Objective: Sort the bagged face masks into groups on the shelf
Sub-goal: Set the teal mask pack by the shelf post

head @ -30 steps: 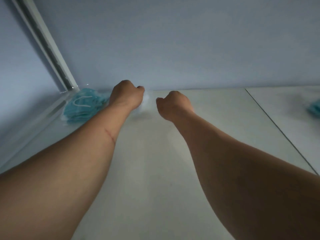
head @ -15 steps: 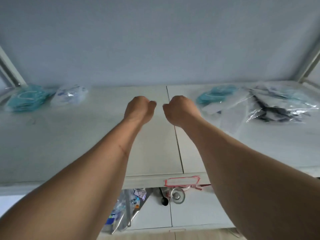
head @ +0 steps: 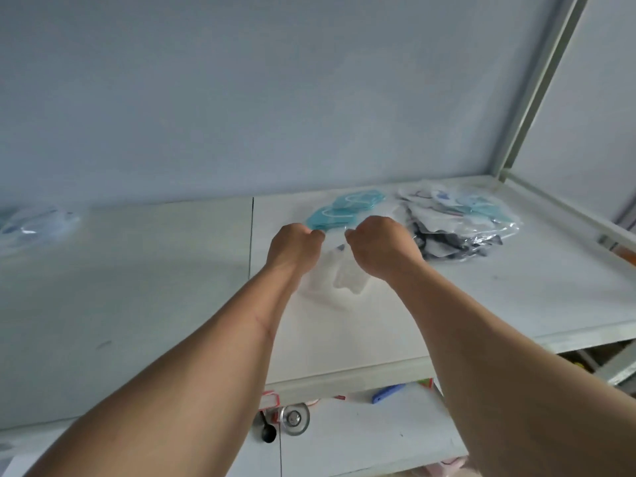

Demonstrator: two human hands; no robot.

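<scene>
I see my left hand (head: 295, 247) and right hand (head: 378, 247) side by side over the shelf (head: 137, 304), right of its seam. Just behind them lies a pair of bagged masks (head: 339, 210); right of that, a heap of bagged masks (head: 457, 223). One bag (head: 34, 225) sits far left. A lower shelf (head: 361, 432) lies beneath.

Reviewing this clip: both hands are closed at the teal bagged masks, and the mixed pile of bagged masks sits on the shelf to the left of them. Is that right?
Not quite. The head view shows the mixed pile of bagged masks to the right of the hands, not the left. The rest holds: left hand and right hand are closed at the teal bagged masks on the shelf.
</scene>
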